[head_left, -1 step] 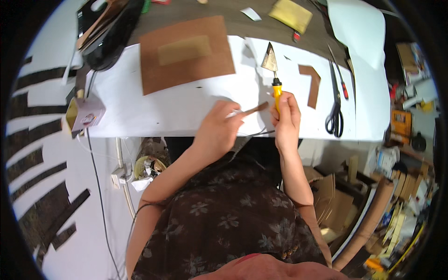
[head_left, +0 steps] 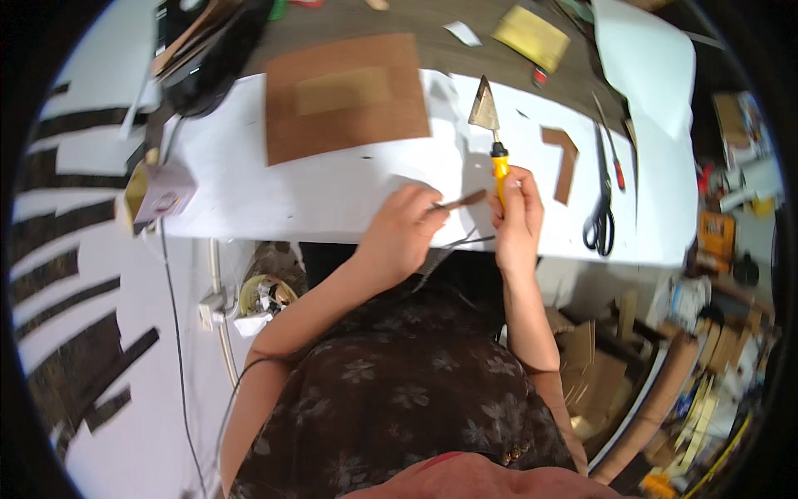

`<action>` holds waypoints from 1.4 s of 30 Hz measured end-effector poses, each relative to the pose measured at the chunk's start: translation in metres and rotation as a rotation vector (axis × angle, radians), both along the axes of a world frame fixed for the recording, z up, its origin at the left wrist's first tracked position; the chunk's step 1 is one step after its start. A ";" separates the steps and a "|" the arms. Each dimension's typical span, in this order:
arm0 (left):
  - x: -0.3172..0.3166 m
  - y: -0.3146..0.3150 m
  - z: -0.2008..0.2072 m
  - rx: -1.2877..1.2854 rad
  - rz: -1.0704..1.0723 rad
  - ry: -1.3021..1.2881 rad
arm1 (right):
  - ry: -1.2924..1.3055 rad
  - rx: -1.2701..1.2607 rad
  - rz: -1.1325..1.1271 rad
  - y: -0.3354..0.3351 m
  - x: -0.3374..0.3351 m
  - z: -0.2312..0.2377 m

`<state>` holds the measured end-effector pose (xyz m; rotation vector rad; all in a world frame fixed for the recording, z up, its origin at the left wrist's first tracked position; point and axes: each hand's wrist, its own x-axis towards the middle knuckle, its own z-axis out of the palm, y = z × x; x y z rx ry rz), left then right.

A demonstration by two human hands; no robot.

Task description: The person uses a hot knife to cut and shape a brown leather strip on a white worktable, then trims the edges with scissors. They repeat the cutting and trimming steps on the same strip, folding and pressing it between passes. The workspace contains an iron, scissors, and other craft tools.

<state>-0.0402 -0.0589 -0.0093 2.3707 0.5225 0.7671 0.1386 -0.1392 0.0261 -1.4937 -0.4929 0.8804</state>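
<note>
My right hand (head_left: 517,216) is closed round the yellow handle of a trowel-tipped tool (head_left: 500,170). Its pointed, triangular metal blade faces away from me, above the white paper. To its left, my left hand (head_left: 397,229) pinches a thin brown strip (head_left: 467,200), whose free end reaches toward the handle without clearly touching it. The fingertips on the strip are partly blurred. Beyond my left hand lies a large brown sheet (head_left: 349,141) with a lighter tan rectangle (head_left: 342,91) in its middle. A bent brown piece (head_left: 567,162) lies right of the tool.
White paper (head_left: 241,195) covers the table's near part. Black scissors (head_left: 600,220) and a red-handled slim tool (head_left: 618,173) lie at the right. A yellow pad (head_left: 532,37) is farther back. At the left edge hangs a small box (head_left: 166,195); a bin (head_left: 264,298) stands below.
The whole view has shifted slightly, so the table's things appear a little farther right. Both hands keep the same holds on the tool and the strip.
</note>
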 end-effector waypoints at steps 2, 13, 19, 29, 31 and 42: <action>-0.002 0.001 -0.008 0.040 -0.043 0.022 | -0.276 0.113 0.123 0.022 -0.009 0.026; -0.030 0.038 -0.019 0.489 0.016 0.193 | -1.101 0.600 1.003 0.238 -0.190 0.143; -0.021 0.006 -0.037 0.405 0.146 0.084 | -1.371 0.245 1.167 0.288 -0.292 0.154; -0.020 -0.023 -0.032 0.154 0.108 0.099 | -1.217 0.305 1.230 0.278 -0.261 0.111; -0.022 -0.030 -0.023 0.109 0.146 0.071 | -0.999 0.698 0.870 0.245 -0.198 0.102; 0.028 -0.067 0.002 -0.100 0.101 -0.009 | -0.646 -0.270 0.130 0.027 0.003 -0.022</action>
